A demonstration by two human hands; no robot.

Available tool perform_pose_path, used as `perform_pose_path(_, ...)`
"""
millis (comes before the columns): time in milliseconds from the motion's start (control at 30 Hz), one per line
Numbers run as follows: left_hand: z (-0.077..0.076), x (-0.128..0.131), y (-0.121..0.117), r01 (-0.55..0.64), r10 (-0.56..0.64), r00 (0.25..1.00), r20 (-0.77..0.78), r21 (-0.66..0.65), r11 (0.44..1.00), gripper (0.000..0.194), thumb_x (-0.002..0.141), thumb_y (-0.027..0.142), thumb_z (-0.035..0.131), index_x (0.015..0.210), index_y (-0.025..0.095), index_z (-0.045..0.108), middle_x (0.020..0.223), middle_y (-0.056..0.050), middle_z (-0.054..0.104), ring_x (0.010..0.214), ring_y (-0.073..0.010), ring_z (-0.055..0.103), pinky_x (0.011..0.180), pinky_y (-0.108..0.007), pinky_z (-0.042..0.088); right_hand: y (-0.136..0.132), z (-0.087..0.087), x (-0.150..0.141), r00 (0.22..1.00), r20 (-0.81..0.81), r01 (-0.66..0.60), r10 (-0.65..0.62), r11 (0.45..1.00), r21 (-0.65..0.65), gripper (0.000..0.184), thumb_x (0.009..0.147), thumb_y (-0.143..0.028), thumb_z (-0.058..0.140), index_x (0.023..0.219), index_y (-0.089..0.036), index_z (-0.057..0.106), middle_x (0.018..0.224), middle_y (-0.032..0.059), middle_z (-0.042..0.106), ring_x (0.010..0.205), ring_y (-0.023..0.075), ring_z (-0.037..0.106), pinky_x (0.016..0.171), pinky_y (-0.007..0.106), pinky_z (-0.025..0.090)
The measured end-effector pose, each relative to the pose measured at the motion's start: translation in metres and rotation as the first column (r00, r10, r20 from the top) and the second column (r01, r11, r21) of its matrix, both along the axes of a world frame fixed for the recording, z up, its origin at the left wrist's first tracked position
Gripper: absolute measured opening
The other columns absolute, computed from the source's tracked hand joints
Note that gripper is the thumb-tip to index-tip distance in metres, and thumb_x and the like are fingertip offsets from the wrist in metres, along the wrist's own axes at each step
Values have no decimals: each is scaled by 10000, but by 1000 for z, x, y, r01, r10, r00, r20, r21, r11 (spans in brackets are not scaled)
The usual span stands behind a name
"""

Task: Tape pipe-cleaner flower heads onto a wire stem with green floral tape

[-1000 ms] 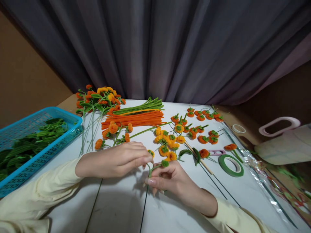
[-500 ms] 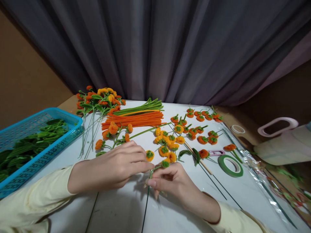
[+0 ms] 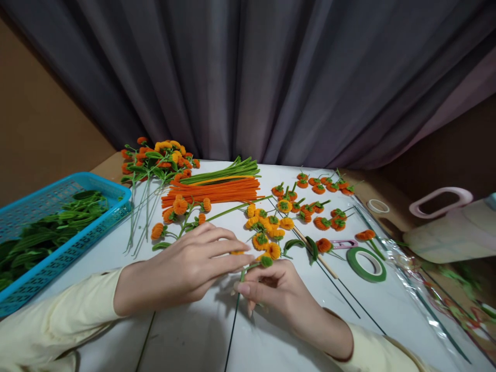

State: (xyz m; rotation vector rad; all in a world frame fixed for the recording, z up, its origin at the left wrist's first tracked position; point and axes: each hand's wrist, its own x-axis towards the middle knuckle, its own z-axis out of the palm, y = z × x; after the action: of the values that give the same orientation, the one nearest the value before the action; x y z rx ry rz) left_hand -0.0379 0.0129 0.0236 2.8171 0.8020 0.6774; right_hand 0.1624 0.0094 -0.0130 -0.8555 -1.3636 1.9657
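My right hand (image 3: 279,292) pinches a green stem (image 3: 243,275) between thumb and fingers, with a small fuzzy green bud (image 3: 266,261) bent off to the right at its top. A thin dark wire (image 3: 233,336) runs down from below the pinch toward the near edge. My left hand (image 3: 189,268) reaches in from the left, palm down, fingers stretched out and a little apart, tips beside the top of the stem. Its thumb is hidden. Just beyond the fingertips lies a cluster of yellow pipe-cleaner flowers (image 3: 273,232).
Orange pipe-cleaner stems (image 3: 211,191) and green ones (image 3: 220,173) lie at the back. At left is a blue basket (image 3: 58,261) of green leaves. A roll of green tape (image 3: 366,264), a wooden stick (image 3: 325,265) and a pitcher (image 3: 445,237) are at right.
My left hand has shifted slightly to the right, its fingers parting and extending over the stem top and a yellow flower. My right hand keeps its pinch in nearly the same place.
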Motion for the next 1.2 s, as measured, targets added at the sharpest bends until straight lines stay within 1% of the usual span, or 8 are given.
perform_pose_path(67,3,1,-4,-138,137,989,58,9,990,287,915,148,472,1196,162,531,1172,-115,624,1089,-212,546,922,-338,405,0,3,1,1000,17,3,-3,1000,22,300,694,-406,755,576,-139,684,482,-20,556,451,74,422,483,223,332)
perform_pose_path(133,8,0,-6,-258,265,954,138,-65,964,193,906,199,522,1081,153,589,1037,-82,668,957,-178,602,841,-282,446,1,6,2,999,49,6,-8,999,49,320,700,-412,748,553,-138,670,462,-26,532,449,73,403,477,226,310)
perform_pose_path(267,19,-2,-3,-297,370,915,160,-354,887,148,893,269,552,831,173,647,792,6,684,699,-115,621,646,-200,466,2,10,3,993,119,1,-8,998,58,364,697,-440,739,520,-136,645,460,-21,534,441,69,363,458,231,264)
perform_pose_path(333,21,-3,1,-252,337,925,173,-383,889,148,899,279,544,892,178,652,896,-14,685,808,-135,622,723,-222,473,2,11,4,992,125,14,-18,999,36,357,678,-445,748,532,-134,651,464,-18,547,431,66,351,449,231,249)
perform_pose_path(467,17,-1,0,-91,124,980,157,-200,976,165,917,236,514,1025,174,622,1054,-64,647,1057,-195,524,920,-327,397,2,10,4,993,115,35,-38,999,28,303,674,-407,758,574,-134,675,473,-12,569,443,76,411,455,227,271)
perform_pose_path(667,13,4,-8,13,-13,1000,12,-15,1000,221,934,138,428,1070,142,602,993,-90,654,1050,-230,509,907,-382,349,-4,15,0,987,144,68,-72,997,31,298,680,-388,756,564,-130,663,484,-10,573,449,73,410,467,224,278)
perform_pose_path(1033,15,7,-19,35,-18,990,139,-118,992,193,869,132,493,975,135,654,925,-109,586,943,-218,514,871,-374,395,-12,17,-9,994,56,91,-93,995,40,342,670,-420,753,528,-124,658,526,11,581,526,108,501,549,245,369)
perform_pose_path(1200,17,5,-10,-19,70,979,193,-257,966,160,894,171,502,998,132,618,936,-76,626,943,-187,540,874,-313,388,-13,15,-12,992,76,97,-97,995,6,339,664,-425,760,540,-130,648,462,-20,542,442,75,404,488,234,317)
